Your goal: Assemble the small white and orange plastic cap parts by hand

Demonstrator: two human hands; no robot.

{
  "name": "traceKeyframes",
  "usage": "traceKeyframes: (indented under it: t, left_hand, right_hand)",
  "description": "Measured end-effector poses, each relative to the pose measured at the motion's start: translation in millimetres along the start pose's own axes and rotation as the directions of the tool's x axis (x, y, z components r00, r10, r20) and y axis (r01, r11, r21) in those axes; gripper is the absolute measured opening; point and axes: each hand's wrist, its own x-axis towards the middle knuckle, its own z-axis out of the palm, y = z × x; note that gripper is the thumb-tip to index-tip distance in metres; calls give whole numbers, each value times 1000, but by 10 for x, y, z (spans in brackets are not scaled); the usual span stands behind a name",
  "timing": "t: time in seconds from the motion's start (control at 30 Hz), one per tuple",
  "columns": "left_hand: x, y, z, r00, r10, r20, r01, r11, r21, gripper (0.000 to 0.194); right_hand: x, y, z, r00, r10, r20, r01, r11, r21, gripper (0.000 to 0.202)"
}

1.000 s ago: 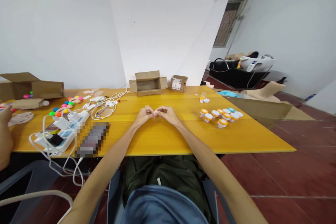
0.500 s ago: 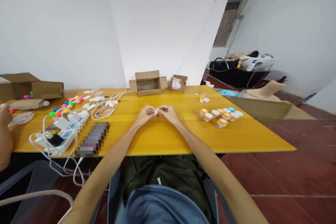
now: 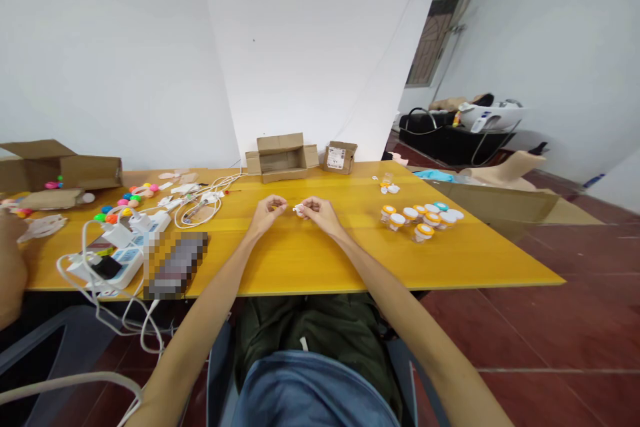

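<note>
Over the middle of the yellow table (image 3: 300, 260), my right hand (image 3: 320, 213) pinches a small white piece (image 3: 299, 210) between thumb and fingertips. Fingers cover part of this piece, and it is too small to make out its kind. My left hand (image 3: 269, 215) is just to its left, apart from it. Its fingers are curved, with a gap between thumb and forefinger, and nothing shows in them. To the right stand several small clear jars with white, orange and teal lids (image 3: 424, 232). Behind them lie a few small white and orange parts (image 3: 393, 189).
Two cardboard boxes, one open (image 3: 283, 161) and one labelled (image 3: 341, 157), stand by the wall. On the left are white cables (image 3: 203, 203), a power strip (image 3: 131, 265), a blurred phone (image 3: 180, 265) and coloured balls (image 3: 129, 200). Another person's arm (image 3: 9, 267) shows at the left edge.
Both hands were together around the small white piece. My left hand has let go and moved a little left, while the piece stays in my right fingers.
</note>
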Motion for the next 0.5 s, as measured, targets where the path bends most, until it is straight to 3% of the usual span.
traceKeyframes:
  t: [0.1,0.2,0.37,0.5]
  left_hand:
    - [0,-18,-83,988,-4,-157,46,963,264,4]
    - [-36,-35,-126,975,-24,-222,135,855,500,6]
    - [-74,-72,-143,975,-141,-169,219,704,675,18]
    - [-47,-115,-164,985,-155,-81,169,733,659,24]
  right_hand:
    - [18,10,-5,999,-4,-42,5,999,35,43]
    - [26,8,-9,997,-1,-77,6,998,63,46]
    - [29,-2,-18,992,7,-124,4,996,87,47]
    - [32,2,-33,992,1,-123,9,996,85,44]
